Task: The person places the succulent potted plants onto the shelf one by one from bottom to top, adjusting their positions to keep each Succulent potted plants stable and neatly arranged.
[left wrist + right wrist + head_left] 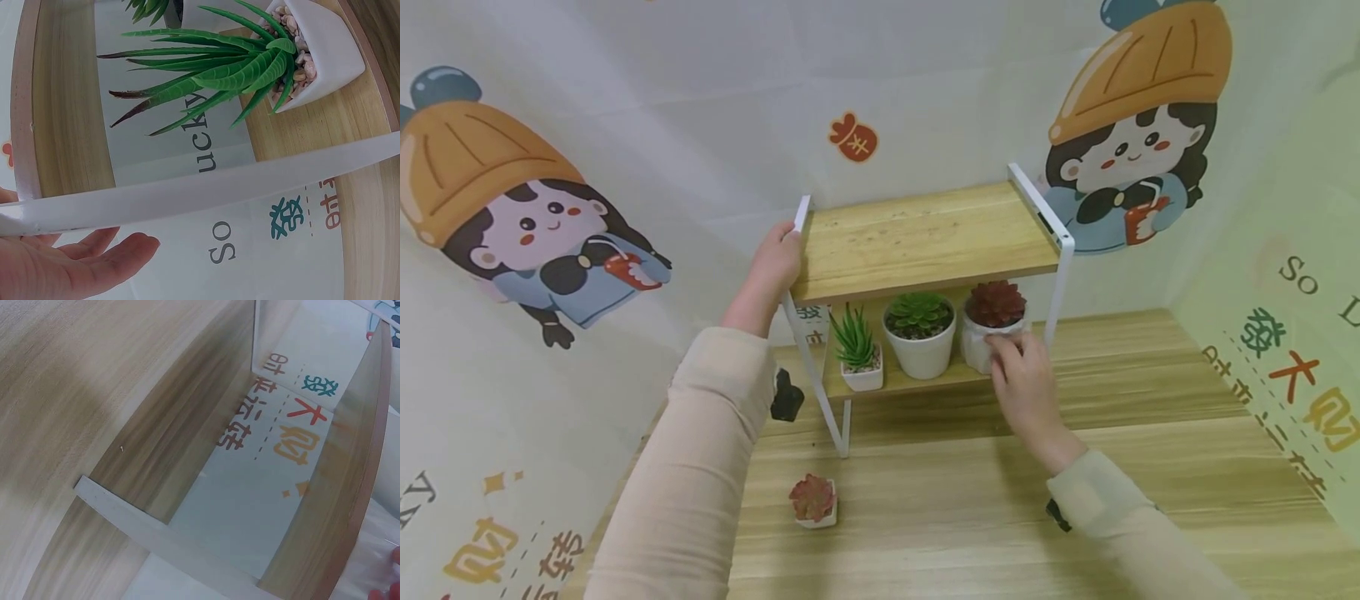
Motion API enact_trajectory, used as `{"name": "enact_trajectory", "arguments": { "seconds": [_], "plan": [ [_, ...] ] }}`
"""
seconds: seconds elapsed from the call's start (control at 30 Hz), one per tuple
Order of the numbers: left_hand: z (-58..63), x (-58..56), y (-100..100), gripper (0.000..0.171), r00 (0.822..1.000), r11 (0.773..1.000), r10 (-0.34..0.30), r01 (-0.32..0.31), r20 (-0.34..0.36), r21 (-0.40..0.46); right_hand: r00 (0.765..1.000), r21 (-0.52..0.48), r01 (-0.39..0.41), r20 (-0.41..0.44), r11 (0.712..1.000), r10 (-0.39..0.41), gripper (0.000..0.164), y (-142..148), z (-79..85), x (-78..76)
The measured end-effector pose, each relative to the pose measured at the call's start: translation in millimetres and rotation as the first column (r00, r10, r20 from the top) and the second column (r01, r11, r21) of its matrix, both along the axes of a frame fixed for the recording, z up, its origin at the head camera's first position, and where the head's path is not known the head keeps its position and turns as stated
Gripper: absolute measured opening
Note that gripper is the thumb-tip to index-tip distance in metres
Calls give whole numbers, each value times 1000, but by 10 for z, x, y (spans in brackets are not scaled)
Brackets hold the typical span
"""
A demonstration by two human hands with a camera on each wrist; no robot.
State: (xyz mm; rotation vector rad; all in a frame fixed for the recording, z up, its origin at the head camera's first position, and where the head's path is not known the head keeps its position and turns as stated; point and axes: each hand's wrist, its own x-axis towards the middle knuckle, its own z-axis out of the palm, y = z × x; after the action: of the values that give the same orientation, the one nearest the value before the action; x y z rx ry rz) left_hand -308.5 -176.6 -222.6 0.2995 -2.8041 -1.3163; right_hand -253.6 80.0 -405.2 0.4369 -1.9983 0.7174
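Observation:
A small two-tier shelf (925, 237) with wooden boards and white metal side frames stands on the table. My left hand (775, 260) grips its upper left corner; in the left wrist view, fingers (119, 265) reach behind the white side bar (187, 194). On the lower board stand a spiky green plant in a square white pot (863, 379), a green succulent in a round white pot (921, 354), and a dark red succulent (997, 304) in a white pot. My right hand (1026, 387) holds that last pot at its front right side, its fingertips near the rim.
A small pink-red succulent (812, 498) in a white pot sits on the wood-grain table (925, 508), in front of the shelf's left leg. Printed cloth (737, 100) hangs behind and on both sides. The lower board (181, 431) appears in the right wrist view.

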Motion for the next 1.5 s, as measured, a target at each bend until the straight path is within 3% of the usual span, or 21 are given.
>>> {"name": "enact_trajectory", "arguments": {
  "seconds": [0.53, 0.77, 0.97, 1.03, 1.13, 1.3, 1.5],
  "plan": [
    [-2, 21, -11, 45, 1000, 999, -4, 4, -8, 41, 999, -2, 18, 27, 1000, -18, 25, 77, -59, 2],
    [-4, 23, -10, 45, 1000, 999, 6, -6, 4, 32, 998, 79, -67, 20, 995, 66, 27, -9, -203, 137],
    [-6, 7, -6, 44, 1000, 999, 11, -11, 7, 37, 974, 109, -180, 158, 978, 162, 35, -182, -463, 296],
    [-5, 4, -5, 44, 1000, 999, 13, -13, 6, 41, 947, 98, -229, 254, 968, 198, 38, -269, -541, 352],
    [0, 8, -4, 44, 1000, 999, 14, -14, 4, 42, 883, 45, -303, 388, 952, 263, 44, -426, -656, 419],
    [7, 16, -2, 44, 1000, 999, 15, -16, 10, 33, 750, -34, -398, 563, 917, 347, 54, -716, -846, 496],
    [17, 29, 4, 44, 1000, 999, 18, -18, 5, 27, 601, -128, -474, 676, 871, 426, 64, -1077, -1011, 541]
  ]
}}
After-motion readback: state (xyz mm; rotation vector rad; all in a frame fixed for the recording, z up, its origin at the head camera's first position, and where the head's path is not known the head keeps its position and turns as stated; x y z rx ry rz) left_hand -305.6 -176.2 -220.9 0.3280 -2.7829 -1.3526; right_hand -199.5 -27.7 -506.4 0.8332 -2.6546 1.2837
